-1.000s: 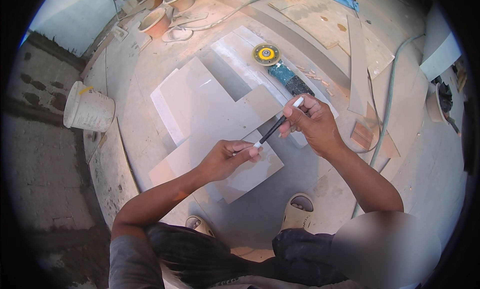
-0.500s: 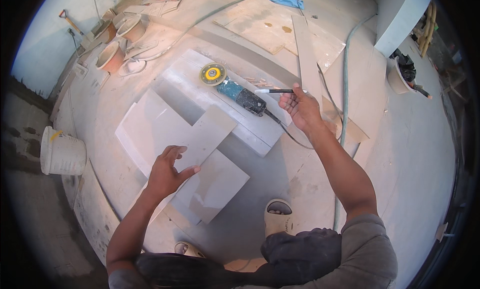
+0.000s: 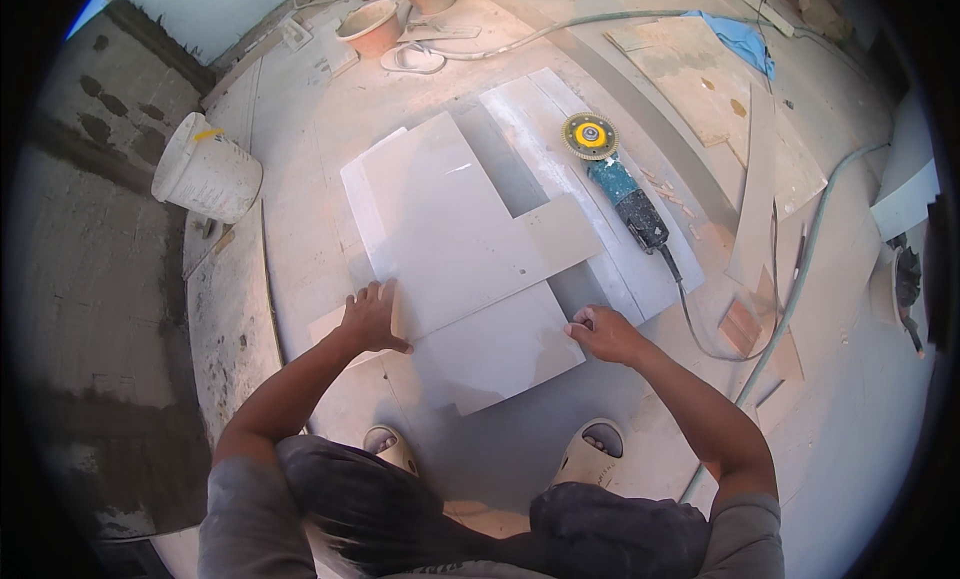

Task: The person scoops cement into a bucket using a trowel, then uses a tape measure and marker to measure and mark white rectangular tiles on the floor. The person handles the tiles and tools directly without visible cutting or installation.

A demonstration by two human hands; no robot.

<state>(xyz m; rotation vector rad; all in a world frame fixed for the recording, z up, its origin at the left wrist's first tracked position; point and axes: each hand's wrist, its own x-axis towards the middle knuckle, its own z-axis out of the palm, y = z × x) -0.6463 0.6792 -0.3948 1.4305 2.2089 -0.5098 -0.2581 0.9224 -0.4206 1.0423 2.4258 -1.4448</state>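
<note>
Two pale grey tiles lie stacked and overlapping on the floor before me: a large L-shaped tile (image 3: pixel 440 209) and a smaller rectangular tile (image 3: pixel 500 344) nearer my feet. My left hand (image 3: pixel 372 321) rests at their left edge, fingers spread, thumb along the near tile. On the near tile's right edge, my right hand (image 3: pixel 607 336) has its fingers curled, thumb over the rim; its palm side is hidden. An angle grinder (image 3: pixel 628 197) with a yellow-centred disc lies beyond, on a long pale board (image 3: pixel 660 279).
A white bucket (image 3: pixel 212 169) stands at left, terracotta-coloured tubs (image 3: pixel 370 29) at the back. A green hose (image 3: pixel 815 194) and the grinder's cord (image 3: pixel 690 314) run along the right. A slim dark pen-like stick (image 3: pixel 800 249) lies beside a narrow tile strip (image 3: pixel 755 199).
My right hand has let go of the pen and come down to the near tile's right edge. My left hand has come to the tiles' left edge. The view has swung left.
</note>
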